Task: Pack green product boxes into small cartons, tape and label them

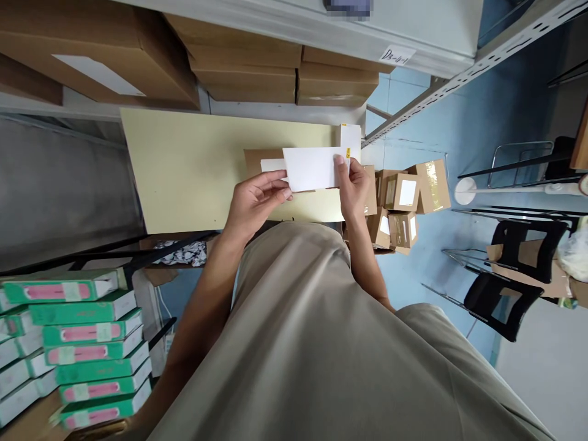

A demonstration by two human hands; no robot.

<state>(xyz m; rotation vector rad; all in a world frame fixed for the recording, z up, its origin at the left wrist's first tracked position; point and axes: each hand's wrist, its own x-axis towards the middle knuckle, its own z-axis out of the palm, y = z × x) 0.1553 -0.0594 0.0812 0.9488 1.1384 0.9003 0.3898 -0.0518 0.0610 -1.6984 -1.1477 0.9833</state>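
Note:
A flat white box [312, 168], seen mostly by its plain broad face, is held level above the pale yellow tabletop [193, 165]. My right hand [353, 187] grips its right end, thumb on top, close to a small yellow label. At the left end, the fingertips and thumb of my left hand [255, 199] close on the edge and lower corner. Just behind the right end, another white box [351, 133] lies on the table. Below the held box, a brown cardboard piece [253, 160] and a white piece [272, 165] are partly hidden.
Large cartons [248, 82] fill the shelf behind the table. Several small taped cartons [402, 190] are piled to the right. Green-and-white boxes [96, 337] stand stacked at the lower left. Black chairs [500, 300] stand on the blue floor at right, past a metal rack post [427, 92].

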